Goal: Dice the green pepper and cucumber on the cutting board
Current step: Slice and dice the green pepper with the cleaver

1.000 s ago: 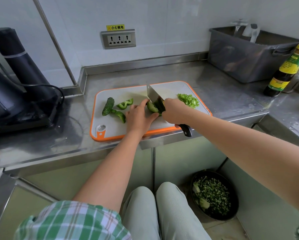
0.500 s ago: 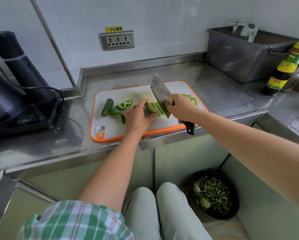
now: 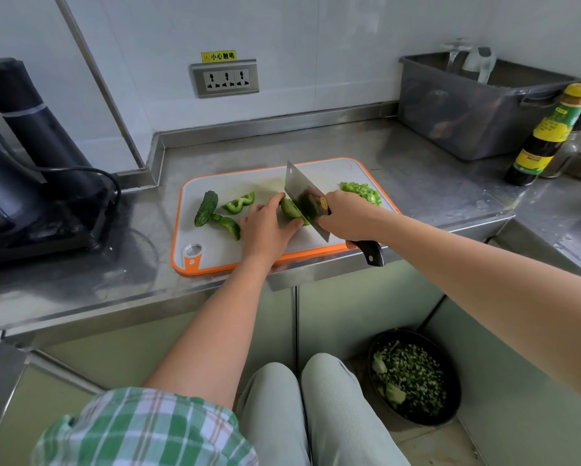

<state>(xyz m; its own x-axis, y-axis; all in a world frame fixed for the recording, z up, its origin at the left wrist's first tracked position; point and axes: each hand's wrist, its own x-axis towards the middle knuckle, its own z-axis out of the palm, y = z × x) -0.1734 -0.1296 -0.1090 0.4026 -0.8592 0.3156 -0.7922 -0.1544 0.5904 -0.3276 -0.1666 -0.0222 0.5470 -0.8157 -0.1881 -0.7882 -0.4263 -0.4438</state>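
Green pepper piece (image 3: 290, 210): middle of the cutting board (image 3: 215, 253), pinned down, mid-cut.
Left hand (image 3: 265, 227): my fingers (image 3: 274, 206) curl over the piece, thumb at its near edge, holding it in place.
Right hand (image 3: 346, 216): my fingers are wrapped tight round the cleaver handle, choked up near the blade. The dark handle end sticks out past the board's front edge.
Cleaver (image 3: 300, 193): blade upright, edge down on the piece, flat side right against my left fingertips.
Cucumber (image 3: 205, 208): whole, at the left end of the board, touching one pepper strip.
Spare pepper strips (image 3: 238, 202): two, uncut, between the cucumber and my left hand.
Diced pile (image 3: 363, 191): small green bits at the board's far right, behind my right hand.
Bench (image 3: 433, 183): steel. The board sits close to its front edge.
Progress: my guess is the pepper is about half diced and the cucumber not started.
Risk 1: a nicked fingertip if my left fingers aren't tucked back, since the blade has no gap from them.
Risk 2: the glossy, curved skin may slip or rock under the edge, giving a skewed cut.
Risk 3: a hard chop may shift the board or scatter dice off the right side.
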